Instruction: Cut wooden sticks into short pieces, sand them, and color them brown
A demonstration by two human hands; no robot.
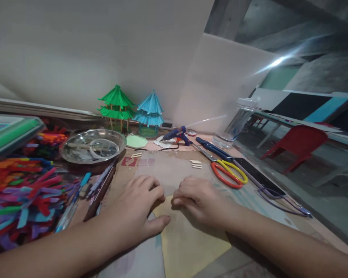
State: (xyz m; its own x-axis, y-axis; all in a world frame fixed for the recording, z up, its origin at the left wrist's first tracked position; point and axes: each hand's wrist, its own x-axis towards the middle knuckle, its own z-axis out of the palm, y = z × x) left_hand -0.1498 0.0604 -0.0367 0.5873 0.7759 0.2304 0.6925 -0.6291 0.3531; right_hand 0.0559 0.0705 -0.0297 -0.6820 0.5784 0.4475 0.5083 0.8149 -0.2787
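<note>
A sheet of yellow paper [188, 247] lies in front of me on the covered tabletop. At its upper left edge, my left hand [142, 204] rests palm down, its fingers bent and its thumb held apart, with nothing seen between them. Across the paper's upper part sits my right hand [201, 200], fingers curled and thumb tucked against them; what is inside, if anything, is hidden. Just beyond the hands are two small groups of short cream sticks, one on the right [196, 164] and one on the left [136, 155].
Scissors [226, 170], a phone [258, 175] and a clear jug [233, 123] line the right side. A glue gun [176, 135] lies behind, near green [116, 108] and blue [150, 110] pagoda models. Left are a metal bowl [75, 156] and colourful strips [26, 208].
</note>
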